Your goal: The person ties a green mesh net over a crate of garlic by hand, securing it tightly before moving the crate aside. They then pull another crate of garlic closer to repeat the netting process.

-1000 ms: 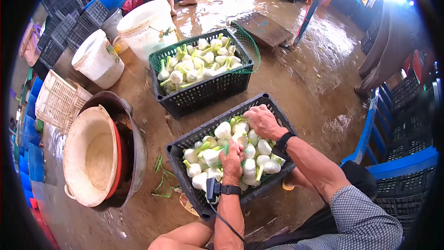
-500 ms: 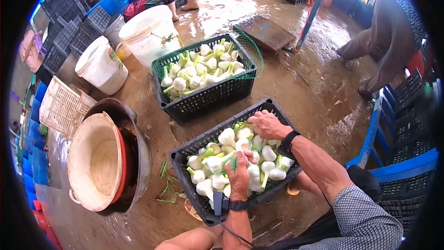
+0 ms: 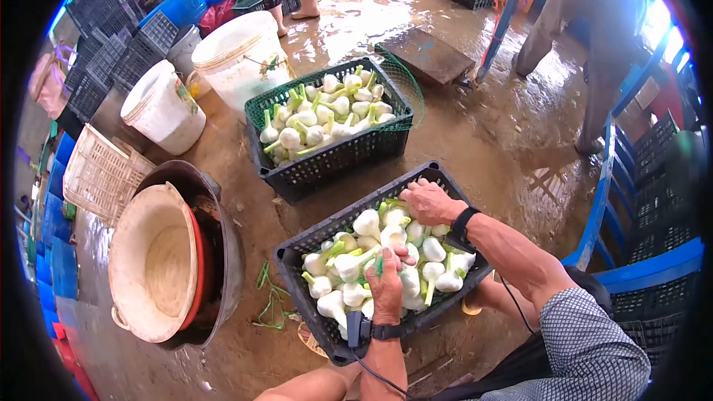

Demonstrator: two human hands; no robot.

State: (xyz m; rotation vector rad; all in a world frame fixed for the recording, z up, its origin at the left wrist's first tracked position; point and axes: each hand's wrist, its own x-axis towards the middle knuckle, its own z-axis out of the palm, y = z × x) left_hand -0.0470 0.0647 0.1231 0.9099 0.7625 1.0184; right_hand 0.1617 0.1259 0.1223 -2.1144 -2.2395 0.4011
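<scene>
White garlic bulbs (image 3: 349, 266) with short green stems fill a black crate (image 3: 303, 303) on the floor, directly below my hands. My left hand (image 3: 385, 286) is over the near middle of the crate, its fingers curled round a bulb, with a bit of green netting at the thumb. At the crate's far right edge is my right hand (image 3: 428, 202); its fingers are bent down among bulbs and stems, and their tips are hidden. A second black crate (image 3: 334, 162), also full of garlic, stands just beyond, with green netting (image 3: 405, 85) over its corner.
Nested basins (image 3: 223, 252), a white basket (image 3: 100, 171) and white buckets (image 3: 163, 111) stand at left. Green string (image 3: 273, 298) lies between basins and crate. A platform scale (image 3: 427, 52) stands beyond. A blue rack (image 3: 594, 208) is at right. Two people stand in the background.
The person at the upper right has shifted left, nearer the scale. My hands have hardly moved over the crate.
</scene>
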